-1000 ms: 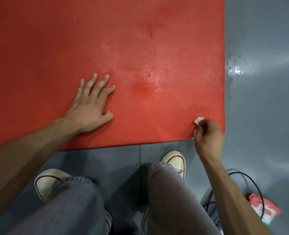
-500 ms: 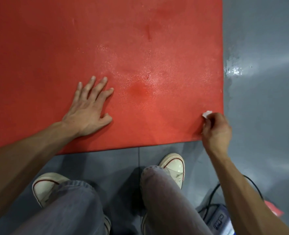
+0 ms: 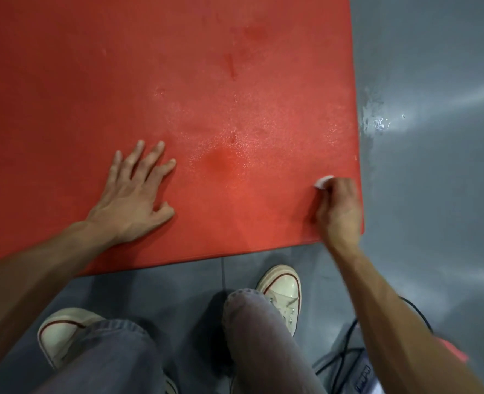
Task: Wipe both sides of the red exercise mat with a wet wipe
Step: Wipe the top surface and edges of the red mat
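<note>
The red exercise mat (image 3: 164,81) lies flat on the grey floor and fills most of the view. Its near right part glistens with moisture. My left hand (image 3: 132,194) rests flat on the mat with fingers spread, near the front edge. My right hand (image 3: 338,206) is curled over a small white wet wipe (image 3: 321,182) and presses it onto the mat's near right corner. Only a bit of the wipe peeks out past my fingers.
My two legs in grey trousers and white sneakers (image 3: 282,291) stand on the grey floor (image 3: 434,194) just before the mat's front edge. A black cable (image 3: 346,348) and a device lie at the lower right. A wet patch (image 3: 377,123) shines on the floor right of the mat.
My right hand with the wipe has moved up along the mat's right edge, then a little leftward onto the mat. My left hand stays planted in place.
</note>
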A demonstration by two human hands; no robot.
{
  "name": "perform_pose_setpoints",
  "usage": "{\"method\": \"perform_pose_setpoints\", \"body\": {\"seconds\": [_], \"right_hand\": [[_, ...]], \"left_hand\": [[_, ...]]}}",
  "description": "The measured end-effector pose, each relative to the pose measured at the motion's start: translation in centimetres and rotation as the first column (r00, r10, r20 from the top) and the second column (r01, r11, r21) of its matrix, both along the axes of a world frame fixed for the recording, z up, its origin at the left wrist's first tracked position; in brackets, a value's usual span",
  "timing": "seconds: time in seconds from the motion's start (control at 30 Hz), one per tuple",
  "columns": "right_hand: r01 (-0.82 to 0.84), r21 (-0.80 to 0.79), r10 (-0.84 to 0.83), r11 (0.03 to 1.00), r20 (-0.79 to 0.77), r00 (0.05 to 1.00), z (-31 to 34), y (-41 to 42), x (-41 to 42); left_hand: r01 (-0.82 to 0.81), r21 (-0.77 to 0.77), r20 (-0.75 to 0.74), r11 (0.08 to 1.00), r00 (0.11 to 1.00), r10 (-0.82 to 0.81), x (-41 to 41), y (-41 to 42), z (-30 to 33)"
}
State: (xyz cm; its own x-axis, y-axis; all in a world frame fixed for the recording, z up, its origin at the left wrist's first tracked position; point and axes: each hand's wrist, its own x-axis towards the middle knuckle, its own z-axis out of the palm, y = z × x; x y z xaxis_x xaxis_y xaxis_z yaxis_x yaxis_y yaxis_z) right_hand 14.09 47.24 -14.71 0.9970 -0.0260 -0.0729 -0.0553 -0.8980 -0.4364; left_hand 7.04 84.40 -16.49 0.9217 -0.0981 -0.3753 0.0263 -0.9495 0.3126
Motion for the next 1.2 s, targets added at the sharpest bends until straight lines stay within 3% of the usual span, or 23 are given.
{"method": "perform_pose_setpoints", "body": {"seconds": [0.07,0.13,0.2,0.27,0.33,0.4,0.47,0.53,0.6,0.63,0.67,0.73,0.8,0.87,0.9,1.0,1.07,1.1,1.13,1.2], "right_hand": [[-0.261,0.085,0.266,0.962,-0.066,0.962,-0.1,4.8,-2.8],[-0.526,0.109,0.537,0.843,-0.121,0.835,-0.2,7.3,-4.9],[-0.615,0.084,0.621,0.784,-0.138,0.772,-0.3,5.6,-3.6],[-0.5,0.011,0.499,0.866,-0.094,0.861,-0.3,2.0,-0.7],[-0.171,-0.08,0.169,0.982,-0.03,0.985,0.1,-1.8,2.1],[0.083,-0.077,-0.083,0.994,-0.006,0.997,0.2,-2.8,3.0],[0.001,0.017,-0.001,1.0,-0.029,1.0,0.0,0.3,1.4],[-0.309,0.118,0.318,0.944,-0.067,0.946,0.1,4.6,-1.5],[-0.631,0.153,0.648,0.76,-0.114,0.753,0.3,6.9,-3.8],[-0.725,0.126,0.736,0.677,-0.123,0.666,0.3,6.5,-3.8],[-0.75,0.098,0.756,0.654,-0.121,0.643,0.2,5.3,-2.6],[-0.626,0.022,0.626,0.779,-0.078,0.776,-0.1,1.9,0.6],[-0.283,-0.061,0.283,0.957,0.0,0.959,0.1,-1.7,3.9],[-0.01,-0.049,0.011,0.999,0.029,1.0,0.4,-2.7,4.9],[0.005,-0.013,-0.005,1.0,0.022,1.0,0.4,-1.3,4.2],[-0.315,0.149,0.323,0.938,-0.037,0.946,-0.1,5.5,-0.2],[-0.598,0.16,0.614,0.785,-0.079,0.785,-0.4,8.0,-2.7],[-0.673,0.129,0.684,0.729,-0.084,0.725,-0.5,7.9,-2.4],[-0.681,0.1,0.688,0.726,-0.075,0.722,-0.6,6.8,-1.3],[-0.525,0.036,0.526,0.85,-0.028,0.85,-0.8,3.9,2.0]], "left_hand": [[0.006,0.008,0.002,1.0,1.0,-0.006,0.0,0.0,-0.1],[0.007,0.006,0.009,1.0,1.0,-0.007,-0.1,0.2,-0.1],[0.017,-0.008,0.017,1.0,1.0,-0.017,-0.1,0.3,0.0],[0.014,-0.007,0.024,1.0,1.0,-0.014,-0.1,0.4,0.0],[0.008,0.0,0.018,1.0,1.0,-0.008,-0.1,0.1,0.0],[-0.002,0.011,0.015,1.0,1.0,0.002,-0.1,-0.2,-0.1],[-0.004,0.013,0.02,1.0,1.0,0.004,-0.2,-0.3,-0.2],[-0.001,0.004,0.029,1.0,1.0,0.001,-0.3,-0.2,-0.2],[0.005,-0.004,0.041,1.0,0.999,-0.005,-0.3,-0.1,-0.1],[0.009,-0.008,0.043,1.0,0.999,-0.009,-0.3,0.0,0.0],[0.009,-0.011,0.044,1.0,0.999,-0.009,-0.3,0.1,0.0],[0.003,-0.008,0.043,1.0,0.999,-0.003,-0.3,0.2,0.0],[0.001,-0.004,0.039,1.0,0.999,-0.001,-0.3,-0.1,-0.1],[-0.011,0.004,0.038,1.0,0.999,0.011,-0.2,-0.4,-0.2],[-0.017,0.01,0.043,1.0,0.999,0.017,-0.2,-0.5,-0.3],[-0.018,0.014,0.06,1.0,0.998,0.017,-0.3,-0.5,-0.3],[-0.012,0.009,0.078,1.0,0.997,0.011,-0.2,-0.3,-0.2],[-0.003,0.004,0.083,1.0,0.997,0.003,-0.1,-0.2,-0.1],[0.001,-0.002,0.085,1.0,0.996,-0.001,-0.1,-0.1,-0.1],[-0.006,-0.007,0.094,1.0,0.996,0.007,-0.1,0.0,-0.1]]}}
